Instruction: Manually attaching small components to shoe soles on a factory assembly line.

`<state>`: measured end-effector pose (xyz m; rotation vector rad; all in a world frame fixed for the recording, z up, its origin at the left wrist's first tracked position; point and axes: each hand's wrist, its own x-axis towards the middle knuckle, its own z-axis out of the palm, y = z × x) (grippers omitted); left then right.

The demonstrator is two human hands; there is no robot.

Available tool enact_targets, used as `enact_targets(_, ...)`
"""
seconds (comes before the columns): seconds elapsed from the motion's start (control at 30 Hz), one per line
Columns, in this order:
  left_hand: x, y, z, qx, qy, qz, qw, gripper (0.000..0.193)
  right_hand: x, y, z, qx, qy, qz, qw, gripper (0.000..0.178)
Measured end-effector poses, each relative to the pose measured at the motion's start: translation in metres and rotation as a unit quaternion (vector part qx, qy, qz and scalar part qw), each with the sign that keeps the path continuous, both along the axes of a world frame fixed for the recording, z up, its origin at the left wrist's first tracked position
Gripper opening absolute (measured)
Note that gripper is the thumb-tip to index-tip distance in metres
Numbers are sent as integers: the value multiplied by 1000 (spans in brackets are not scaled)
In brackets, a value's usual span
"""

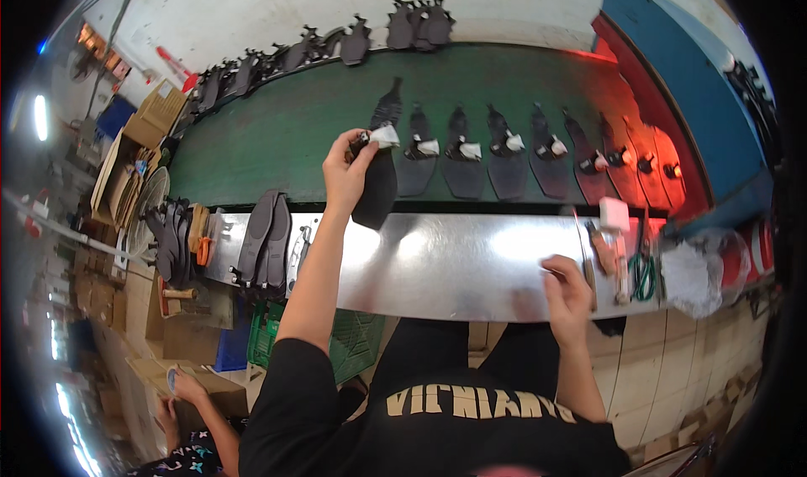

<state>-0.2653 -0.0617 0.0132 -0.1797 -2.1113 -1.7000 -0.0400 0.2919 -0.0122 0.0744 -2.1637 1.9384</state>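
My left hand grips a dark, flat sandal-like piece by its middle, lifted over the near edge of the green conveyor belt. Its narrow ribbed end points away from me, and a white wad sits beside my fingers. My right hand is over the front edge of the metal bench, fingers loosely bent and nothing visible in them. Several similar dark pieces with white wads lie in a row on the belt to the right of the held one.
Red light falls on the pieces beside a blue machine housing at right. A pink block, green-handled scissors and a plastic bag lie on the bench's right. Dark soles stand at its left. Another person's hand shows lower left.
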Motion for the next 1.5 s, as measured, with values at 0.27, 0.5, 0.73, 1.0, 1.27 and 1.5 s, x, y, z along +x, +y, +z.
enact_targets(0.27,197,81,14,228,-276,-311,880,23,-18,-77,20,-444,-88,229,862,40)
enact_targets(0.5,235,72,-14,254,-225,-269,901,25,18,-49,32,-352,-67,196,913,30)
enact_targets(0.73,254,69,-21,303,-257,-245,884,34,58,-54,34,-1,-19,138,990,42)
enact_targets(1.0,258,67,-27,331,-230,-296,866,30,66,-58,29,16,-13,173,985,48)
enact_targets(1.27,259,66,-26,326,-233,-303,865,32,66,-59,27,16,-6,184,983,46)
enact_targets(1.5,259,67,-28,323,-247,-303,862,32,65,-56,25,14,-14,192,981,45)
